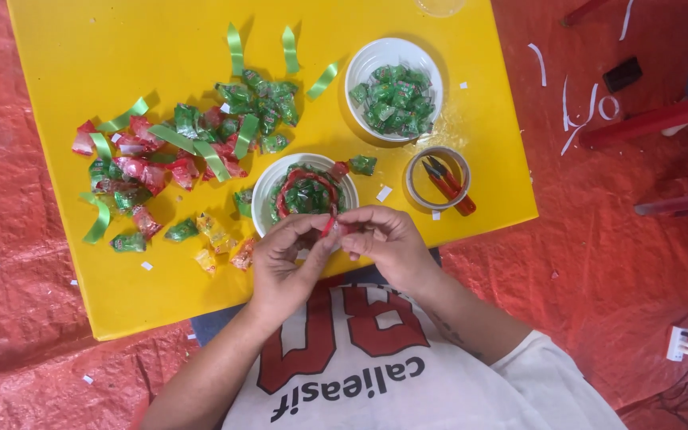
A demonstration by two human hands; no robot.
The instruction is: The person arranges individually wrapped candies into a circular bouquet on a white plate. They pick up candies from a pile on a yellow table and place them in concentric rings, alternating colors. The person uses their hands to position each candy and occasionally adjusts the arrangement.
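Red ribbon (306, 180): loops up out of the near white bowl (267, 193), its free end pinched between both hands just below the bowl's rim. Left hand (284, 267) grip closed on the ribbon end, thumb and forefinger. Right hand (388, 239) grip closed on the same end, fingertips (347, 223) touching the left's. Both hands meet over the near edge of the yellow desk (121, 56).

Near bowl holds green wrapped candies (310, 197) inside the ribbon loop, directly beyond the grip. One loose green candy (362, 165) sits just beyond the right hand, touching or nearly touching that bowl's rim, can't tell which.

Further beyond the right hand: second white bowl (357, 66) full of green candies. To the right of the grip: tape roll (416, 187) lying flat, red-handled snips (449, 185) resting in its middle.

Left of and beyond the left hand: scattered pile of red and green candies (193, 143) mixed with green ribbon strips (236, 49). A few yellow-orange candies (213, 235) just left of the left hand.

Desk stands on a red tarp (623, 239). White paper scraps (567, 103) on the tarp well to the right.
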